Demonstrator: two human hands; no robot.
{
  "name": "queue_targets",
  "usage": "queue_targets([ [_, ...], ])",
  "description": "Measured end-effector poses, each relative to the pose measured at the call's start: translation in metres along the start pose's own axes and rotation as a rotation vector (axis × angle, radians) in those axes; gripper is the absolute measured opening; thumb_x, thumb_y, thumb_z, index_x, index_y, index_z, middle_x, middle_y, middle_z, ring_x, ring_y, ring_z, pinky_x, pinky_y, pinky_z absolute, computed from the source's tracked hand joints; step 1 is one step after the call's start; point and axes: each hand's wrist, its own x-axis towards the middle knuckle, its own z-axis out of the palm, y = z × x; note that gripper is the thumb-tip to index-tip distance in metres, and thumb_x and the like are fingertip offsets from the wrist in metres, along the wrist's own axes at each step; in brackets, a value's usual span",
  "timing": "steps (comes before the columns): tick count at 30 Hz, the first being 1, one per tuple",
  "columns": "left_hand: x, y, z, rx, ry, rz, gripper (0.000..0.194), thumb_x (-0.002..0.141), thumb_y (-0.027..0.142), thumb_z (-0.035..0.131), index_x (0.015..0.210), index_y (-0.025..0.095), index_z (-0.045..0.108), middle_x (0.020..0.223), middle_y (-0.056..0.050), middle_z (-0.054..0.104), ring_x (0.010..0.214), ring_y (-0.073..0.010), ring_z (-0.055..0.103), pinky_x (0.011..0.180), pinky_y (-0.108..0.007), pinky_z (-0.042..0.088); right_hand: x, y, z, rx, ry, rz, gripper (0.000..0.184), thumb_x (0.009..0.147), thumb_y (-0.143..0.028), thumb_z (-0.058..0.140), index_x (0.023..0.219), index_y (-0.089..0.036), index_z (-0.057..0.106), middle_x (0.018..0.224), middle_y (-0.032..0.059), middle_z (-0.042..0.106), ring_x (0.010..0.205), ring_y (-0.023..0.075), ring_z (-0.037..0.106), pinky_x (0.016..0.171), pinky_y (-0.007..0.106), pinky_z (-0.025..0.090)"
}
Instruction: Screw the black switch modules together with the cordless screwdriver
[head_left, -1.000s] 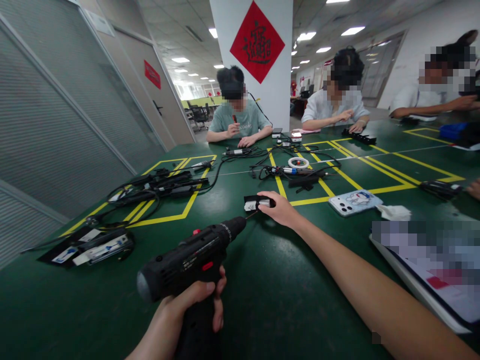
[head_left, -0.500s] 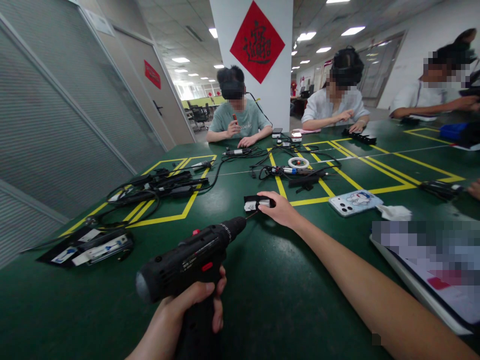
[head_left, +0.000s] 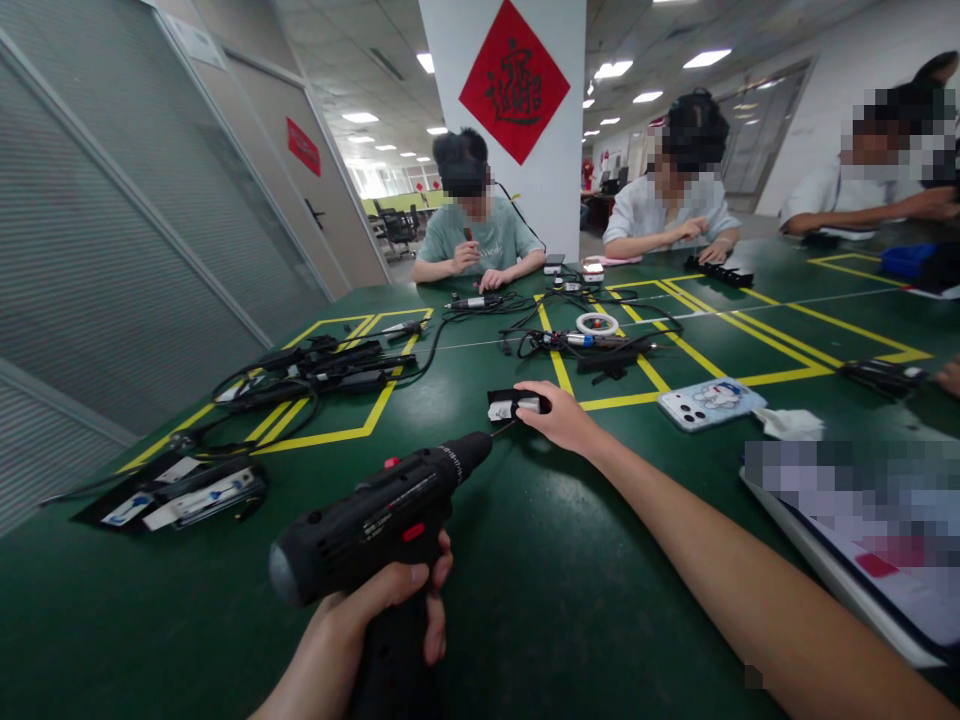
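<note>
My left hand [head_left: 367,610] is closed round the grip of a black cordless drill [head_left: 367,525] with red buttons. The drill lies across my view, its chuck pointing away and to the right. A thin bit [head_left: 502,428] runs from the chuck up to the near side of a small black block with a silvery-white part [head_left: 502,408]. My right hand [head_left: 559,418] reaches in from the right and pinches that block's right end, holding it at the tabletop. Whether the bit tip touches the block cannot be made out.
Cables and black tools [head_left: 337,365] lie left, beyond a flat black packet [head_left: 202,495]. A white ring [head_left: 598,324] and a cabled pen-like tool [head_left: 581,342] lie ahead. Right are a phone [head_left: 709,402], crumpled tissue [head_left: 791,423] and laptop-like device [head_left: 847,560]. Several people sit across the table.
My hands, the drill and the block hold almost the same positions. Across the table, the person in the green shirt has slightly shifted a hand.
</note>
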Motion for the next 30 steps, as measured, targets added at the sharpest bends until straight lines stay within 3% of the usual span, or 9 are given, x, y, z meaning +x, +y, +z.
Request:
queue_targets([
  [30, -0.0003, -0.0008, 0.0041, 0.021, 0.019, 0.025, 0.027, 0.075, 0.030, 0.053, 0.099, 0.016, 0.051, 0.073, -0.001, 0.057, 0.041, -0.0153, 0.052, 0.049, -0.035, 0.046, -0.0002, -0.0022, -0.0008, 0.003, -0.003, 0.010, 0.041, 0.077, -0.027, 0.060, 0.118, -0.023, 0.058, 0.109, 0.0051, 0.059, 0.094, 0.0164, 0.058, 0.085, 0.031, 0.043],
])
